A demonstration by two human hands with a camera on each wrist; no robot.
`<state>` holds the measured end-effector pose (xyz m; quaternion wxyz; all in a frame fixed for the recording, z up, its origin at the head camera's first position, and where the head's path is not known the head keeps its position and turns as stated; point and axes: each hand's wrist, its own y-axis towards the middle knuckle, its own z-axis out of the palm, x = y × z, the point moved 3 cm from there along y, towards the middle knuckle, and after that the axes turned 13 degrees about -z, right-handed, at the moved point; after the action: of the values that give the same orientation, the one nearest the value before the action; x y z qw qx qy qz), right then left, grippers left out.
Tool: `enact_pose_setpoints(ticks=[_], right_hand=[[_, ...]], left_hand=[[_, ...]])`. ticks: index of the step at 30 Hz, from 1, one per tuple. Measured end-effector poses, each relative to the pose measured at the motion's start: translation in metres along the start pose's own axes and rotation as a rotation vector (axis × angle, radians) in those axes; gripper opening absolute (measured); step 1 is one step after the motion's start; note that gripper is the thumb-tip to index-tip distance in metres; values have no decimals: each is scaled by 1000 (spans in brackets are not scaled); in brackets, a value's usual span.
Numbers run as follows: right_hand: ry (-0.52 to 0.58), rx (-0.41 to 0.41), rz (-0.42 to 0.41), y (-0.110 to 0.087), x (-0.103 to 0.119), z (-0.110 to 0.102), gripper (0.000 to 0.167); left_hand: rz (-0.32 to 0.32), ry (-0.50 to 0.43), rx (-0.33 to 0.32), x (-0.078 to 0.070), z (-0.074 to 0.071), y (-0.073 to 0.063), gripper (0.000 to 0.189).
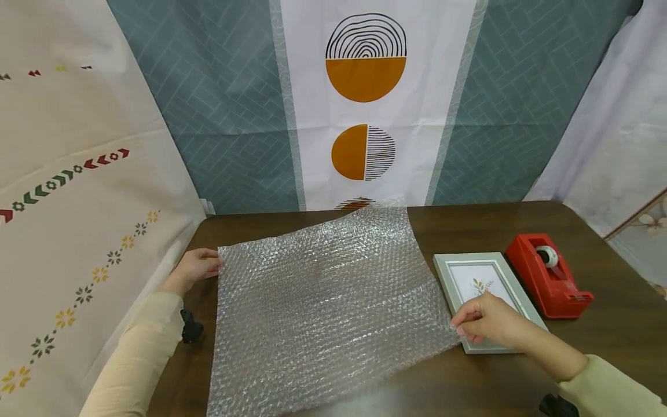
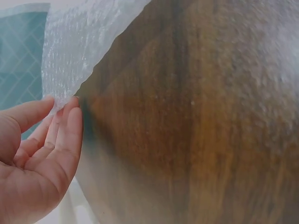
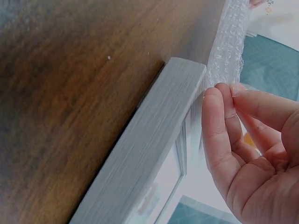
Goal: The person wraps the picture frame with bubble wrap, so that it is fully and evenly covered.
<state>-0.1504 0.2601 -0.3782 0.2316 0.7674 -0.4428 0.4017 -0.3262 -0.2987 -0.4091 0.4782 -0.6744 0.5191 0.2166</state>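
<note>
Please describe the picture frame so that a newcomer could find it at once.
On the dark table, look at the bubble wrap's right edge. There lies the picture frame, partly hidden by the right hand. Unlike the red tape dispenser beside it, it is flat and pale, showing a plant.

Bubble wrap sheet [image 1: 323,307] fills the middle, blocking any low pass there | right hand [image 1: 492,320] reaches over the picture frame [image 1: 476,275], barring part from above | red tape dispenser [image 1: 542,286] sits tight beside it, from here | wooden tabletop [image 1: 615,336] lies bare behind frame, right of dispenser
</note>
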Motion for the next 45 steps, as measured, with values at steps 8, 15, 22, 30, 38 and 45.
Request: enact_pose_setpoints(ticks=[8, 15, 22, 30, 38, 45], right_hand=[[-66, -28, 39, 6, 2, -9, 12], [-145, -62, 56, 14, 1, -19, 13], [-193, -89, 76, 24, -4, -28, 16], [-226, -134, 98, 39, -7, -39, 17], [-179, -130, 91, 53, -12, -47, 22], [-175, -126, 79, 63, -15, -51, 21]], left_hand=[[16, 13, 8, -2, -6, -10, 37], [7, 36, 53, 4, -12, -18, 21], [-96, 63, 190, 15, -20, -31, 12], [-201, 169, 295, 19, -23, -43, 39], [-225, 281, 224, 20, -31, -49, 44], [-86, 338, 178, 13, -27, -54, 48]])
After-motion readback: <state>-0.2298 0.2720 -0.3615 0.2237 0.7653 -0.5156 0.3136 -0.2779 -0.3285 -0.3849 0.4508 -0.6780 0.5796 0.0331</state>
